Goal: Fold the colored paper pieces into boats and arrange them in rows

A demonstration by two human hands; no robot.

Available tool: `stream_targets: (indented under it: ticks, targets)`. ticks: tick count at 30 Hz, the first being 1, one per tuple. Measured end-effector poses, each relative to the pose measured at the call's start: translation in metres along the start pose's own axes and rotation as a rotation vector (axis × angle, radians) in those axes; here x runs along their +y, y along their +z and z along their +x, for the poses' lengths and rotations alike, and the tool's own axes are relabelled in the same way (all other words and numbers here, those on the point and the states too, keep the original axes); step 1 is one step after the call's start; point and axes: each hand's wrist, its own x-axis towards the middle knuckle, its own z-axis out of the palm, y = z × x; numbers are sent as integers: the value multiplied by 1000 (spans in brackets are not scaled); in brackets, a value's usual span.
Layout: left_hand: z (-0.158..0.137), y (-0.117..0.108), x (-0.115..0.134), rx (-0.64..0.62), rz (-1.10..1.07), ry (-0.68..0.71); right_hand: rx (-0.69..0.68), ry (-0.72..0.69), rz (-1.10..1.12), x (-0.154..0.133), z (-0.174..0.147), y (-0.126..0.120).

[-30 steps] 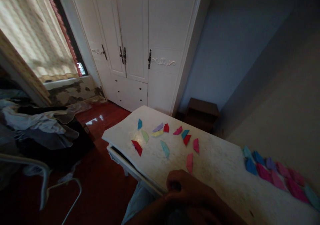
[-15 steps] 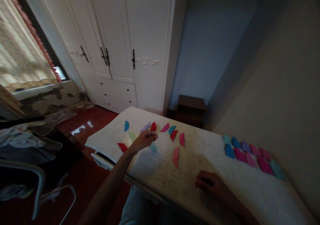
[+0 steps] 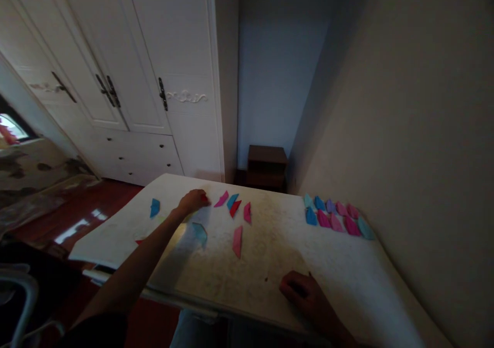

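My left hand [image 3: 193,202] reaches over the far part of the white table, its fingers closed on a red folded paper boat [image 3: 204,198]. Nearer to me lies a light blue paper boat [image 3: 199,233], and a blue one [image 3: 155,207] rests to the left. Right of the hand lie a magenta boat [image 3: 221,198], a teal boat [image 3: 232,201] touching a red one [image 3: 235,208], and two pink ones [image 3: 247,212] [image 3: 237,242]. My right hand [image 3: 303,292] rests curled on the near edge; a thin dark tip shows beside it, and what its fingers hold is hidden.
Two rows of folded paper boats [image 3: 335,216] stand along the wall on the table's right. Behind the table [image 3: 274,255] are a white wardrobe [image 3: 189,126] and a low brown cabinet [image 3: 267,155]. A white chair frame [image 3: 29,291] is at lower left.
My left hand has moved from above the light blue boat to the red boat farther back and closed on it. The view has turned right; my right hand stays curled.
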Motion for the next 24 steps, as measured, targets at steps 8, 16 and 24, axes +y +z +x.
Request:
stream_targets:
  ticks: [8,16,24]
  targets:
    - [-18,-5,23,126,63,8,-16,-66,13,5,1,3]
    - [-28,-3,106,204,-59,317,19,-96,4,5,2,9]
    - [-13,47,219,101,-101,593,78,-92,84,-5,3,6]
